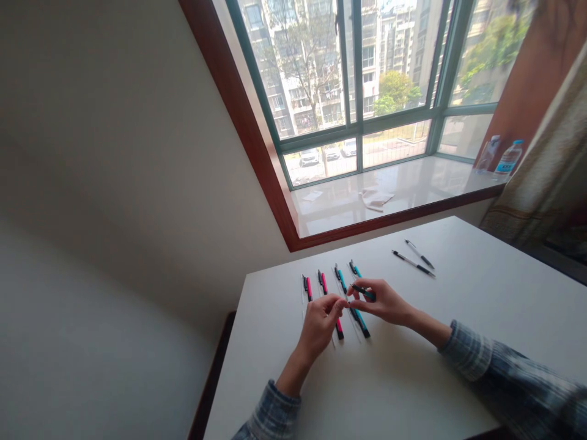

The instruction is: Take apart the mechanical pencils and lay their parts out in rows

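Note:
My right hand (380, 300) is closed around a short black and teal pen piece (365, 293). My left hand (321, 322) is pinched shut, its fingertips meeting those of my right hand; what lies between them is too small to make out. Beneath the hands, disassembled-looking pens lie in rows on the white table (394, 379). Black and pink pen parts (323, 281) are on the left, partly covered by my left hand. Black and teal pen parts (340, 278) lie beside them, partly behind my right hand. Thin pale rods (302, 292) run alongside.
Two clear and black pens (413, 263) lie farther back on the right. Behind the table is a windowsill (339, 214) with a crumpled cloth or paper (376, 200) and plastic bottles (509, 157). A curtain (527, 189) hangs at right, and a wall (137, 201) rises at left.

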{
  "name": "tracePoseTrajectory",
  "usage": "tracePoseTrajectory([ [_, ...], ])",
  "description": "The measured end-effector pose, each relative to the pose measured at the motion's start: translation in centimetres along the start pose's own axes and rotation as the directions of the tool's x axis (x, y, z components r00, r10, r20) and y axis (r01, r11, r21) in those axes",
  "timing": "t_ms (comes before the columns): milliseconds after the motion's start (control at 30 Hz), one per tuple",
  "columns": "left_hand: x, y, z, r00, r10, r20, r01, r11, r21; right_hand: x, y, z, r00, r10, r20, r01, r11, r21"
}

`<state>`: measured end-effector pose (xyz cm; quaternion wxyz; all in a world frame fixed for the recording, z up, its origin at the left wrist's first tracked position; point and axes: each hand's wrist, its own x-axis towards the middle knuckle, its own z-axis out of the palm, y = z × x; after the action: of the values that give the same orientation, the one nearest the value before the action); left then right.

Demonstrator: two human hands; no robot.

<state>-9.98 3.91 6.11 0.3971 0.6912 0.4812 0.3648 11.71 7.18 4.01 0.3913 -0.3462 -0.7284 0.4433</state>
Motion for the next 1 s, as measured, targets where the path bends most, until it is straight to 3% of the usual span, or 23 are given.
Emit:
tracePoseTrajectory([
  [100, -0.1, 0.2, 0.1, 0.996, 0.047, 0.077, -0.057, 0.989, 0.136, 0.0, -0.3, 0.0, 0.997, -0.036, 0.069, 0.036, 0.999, 0.010],
  [200, 0.0, 0.0, 0.2, 0.991, 0.062, 0.117, -0.079, 0.985, 0.154, 0.0, -0.1, 0.2, 0.993, -0.011, 0.122, 0.004, 0.998, 0.059],
  [400, 0.2, -0.2, 0.0, 0.983, 0.066, 0.170, -0.096, 0.980, 0.175, -0.1, -0.6, 0.8, 0.996, -0.013, 0.092, 0.006, 0.997, 0.079],
  [667, 0.1, -0.4, 0.2, 0.995, 0.102, 0.022, -0.104, 0.967, 0.233, 0.4, -0.5, -0.6, 0.988, -0.122, -0.093, 0.101, 0.973, -0.206],
  [833, -0.2, -1.2, 0.4, 0.994, 0.088, -0.064, -0.071, 0.970, 0.234, 0.8, 2.2, -3.0, 0.966, -0.064, -0.249, -0.027, 0.937, -0.347],
  [1000, -0.2, -1.7, 0.3, 0.993, 0.104, -0.058, -0.086, 0.965, 0.247, 0.8, 3.6, -4.5, 0.984, 0.015, -0.180, -0.101, 0.874, -0.476],
])
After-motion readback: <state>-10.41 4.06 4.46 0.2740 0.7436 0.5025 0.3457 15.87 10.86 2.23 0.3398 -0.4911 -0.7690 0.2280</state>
